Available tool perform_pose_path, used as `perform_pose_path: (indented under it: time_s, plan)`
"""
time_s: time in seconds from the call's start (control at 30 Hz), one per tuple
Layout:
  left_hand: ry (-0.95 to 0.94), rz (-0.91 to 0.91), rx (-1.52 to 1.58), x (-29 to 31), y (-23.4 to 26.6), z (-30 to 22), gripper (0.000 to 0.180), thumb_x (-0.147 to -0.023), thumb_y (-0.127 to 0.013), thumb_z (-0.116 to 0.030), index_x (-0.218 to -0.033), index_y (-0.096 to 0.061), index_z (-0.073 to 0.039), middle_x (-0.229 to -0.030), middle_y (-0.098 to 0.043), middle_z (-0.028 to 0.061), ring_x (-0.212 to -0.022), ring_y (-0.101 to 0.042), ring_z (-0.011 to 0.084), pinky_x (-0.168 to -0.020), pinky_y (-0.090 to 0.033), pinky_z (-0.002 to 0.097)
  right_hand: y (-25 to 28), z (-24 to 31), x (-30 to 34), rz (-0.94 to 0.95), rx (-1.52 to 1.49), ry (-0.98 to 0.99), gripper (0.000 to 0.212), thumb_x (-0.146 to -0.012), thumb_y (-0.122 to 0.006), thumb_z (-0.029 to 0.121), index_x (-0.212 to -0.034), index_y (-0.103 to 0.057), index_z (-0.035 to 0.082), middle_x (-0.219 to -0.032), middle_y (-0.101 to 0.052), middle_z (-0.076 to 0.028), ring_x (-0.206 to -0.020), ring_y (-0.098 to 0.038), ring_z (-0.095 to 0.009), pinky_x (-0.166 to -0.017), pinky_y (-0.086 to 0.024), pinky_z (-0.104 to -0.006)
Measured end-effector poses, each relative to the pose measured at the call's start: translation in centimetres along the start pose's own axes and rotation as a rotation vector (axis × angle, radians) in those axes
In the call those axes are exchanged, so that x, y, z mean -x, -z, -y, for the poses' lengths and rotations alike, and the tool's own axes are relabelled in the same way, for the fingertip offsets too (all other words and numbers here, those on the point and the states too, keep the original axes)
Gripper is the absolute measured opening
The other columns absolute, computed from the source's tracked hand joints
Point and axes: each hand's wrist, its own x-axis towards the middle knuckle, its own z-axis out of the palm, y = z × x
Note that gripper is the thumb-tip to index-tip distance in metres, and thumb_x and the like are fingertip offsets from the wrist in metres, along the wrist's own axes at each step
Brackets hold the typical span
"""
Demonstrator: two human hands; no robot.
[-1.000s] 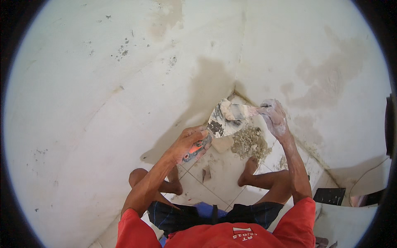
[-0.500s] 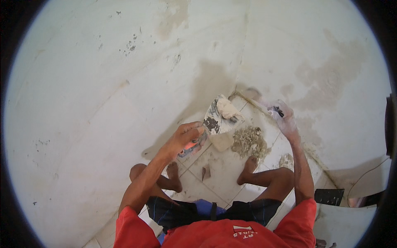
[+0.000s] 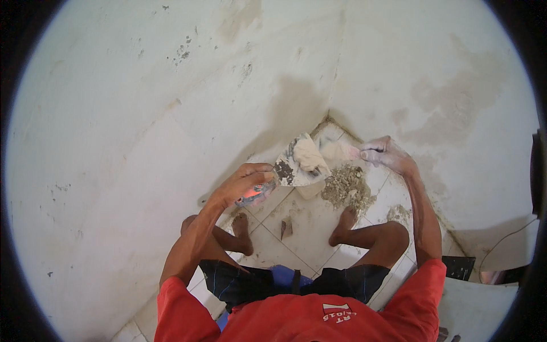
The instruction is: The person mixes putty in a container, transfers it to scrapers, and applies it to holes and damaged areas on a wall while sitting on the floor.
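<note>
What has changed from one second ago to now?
The left hand, holding a wide fan-bladed putty knife, shifted slightly left. The right hand moved its narrow pale spatula rightward, from over the blade to beside the cream paste lump. Both grips and the grey rubble pile stayed.

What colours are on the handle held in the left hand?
The handle is orange and grey, seen in the head view.

Bright; soft shadow (image 3: 292,105) on wall (image 3: 125,188); smaller blade (image 3: 341,151) seems motion-blurred; edges black
</note>
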Motion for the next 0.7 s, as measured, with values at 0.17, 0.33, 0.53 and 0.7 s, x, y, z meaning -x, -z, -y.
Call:
perform_pose_path:
  time_s: [0.17,0.33,0.53,0.7]
  plan:
    - [0.013,0.013,0.072,0.4,0.1,-0.9,0.026,-0.092,-0.054,-0.016,-0.106,-0.066,0.002,-0.095,-0.068,0.0048,-0.084,-0.062,0.0113,-0.08,-0.049,0.0248,-1.9,-1.4,1.7,-0.235,-0.153,0.074,0.022,-0.087,-0.068,0.014,-0.107,-0.069,0.003,-0.088,-0.061,-0.001,-0.08,-0.055,-0.009,-0.069,-0.047,-0.0262]
    - [0.033,0.096,0.194,0.5,-0.5,-1.6,0.024,-0.093,-0.054,-0.018,-0.102,-0.065,0.002,-0.086,-0.067,0.005,-0.07,-0.061,0.0098,-0.064,-0.051,0.0236,-7.6,1.6,-0.2,-0.388,-0.173,0.35,0.034,-0.086,-0.061,-0.006,-0.118,-0.068,0.004,-0.104,-0.055,-0.002,-0.093,-0.055,-0.011,-0.077,-0.047,-0.025]
    - [0.069,0.085,0.276,1.1,-1.1,-2.0,0.023,-0.094,-0.054,-0.02,-0.093,-0.063,0.0,-0.069,-0.062,0.0044,-0.047,-0.053,0.0096,-0.043,-0.044,0.0249,-9.4,-1.7,-1.2,-0.514,0.22,0.601,0.065,-0.073,-0.059,-0.019,-0.128,-0.065,0.016,-0.096,-0.053,-0.006,-0.087,-0.053,-0.022,-0.076,-0.047,-0.0321]
    - [-0.082,0.03,0.112,0.6,-1.0,-0.6,0.025,-0.097,-0.053,-0.021,-0.102,-0.064,0.001,-0.085,-0.066,0.0042,-0.068,-0.059,0.0078,-0.06,-0.049,0.0232,-10.0,-3.5,-0.8,-0.602,0.338,0.496,0.052,-0.08,-0.06,-0.015,-0.124,-0.067,0.011,-0.093,-0.049,-0.005,-0.082,-0.051,-0.019,-0.073,-0.045,-0.0286]
